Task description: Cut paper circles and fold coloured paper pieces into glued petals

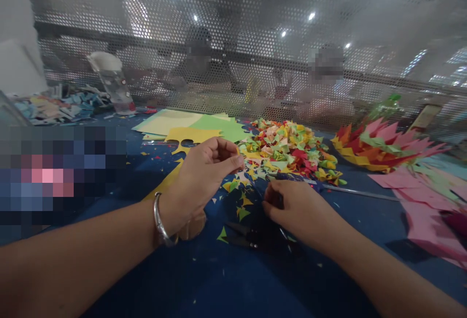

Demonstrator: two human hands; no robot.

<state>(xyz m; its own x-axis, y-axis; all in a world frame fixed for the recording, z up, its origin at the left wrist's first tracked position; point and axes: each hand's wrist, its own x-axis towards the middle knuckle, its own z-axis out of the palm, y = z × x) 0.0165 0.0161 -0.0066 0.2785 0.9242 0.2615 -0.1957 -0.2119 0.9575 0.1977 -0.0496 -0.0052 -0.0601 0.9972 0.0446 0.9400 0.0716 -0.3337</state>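
My left hand (207,172), with a silver bangle at the wrist, is raised over the table with thumb and fingertips pinched. A sliver of yellow shows at the fingertips; what they hold is too small to make out. Lower and to the right, my right hand (295,206) has its fingers curled in; anything inside them is hidden. Just behind it lies a dark blue tool (295,178) with a long pale rod (361,193) reaching right. Black snips (251,244) rest on the table below the hands. Small cut paper scraps (242,201) lie between the hands.
A heap of folded colourful paper pieces (292,145) is beyond my hands. Behind the left hand are paper sheets (168,122) and a punched yellow sheet (197,134). Spiky folded paper (386,145) and pink sheets (423,211) lie right. A bottle (116,87) stands before the perforated screen (248,65).
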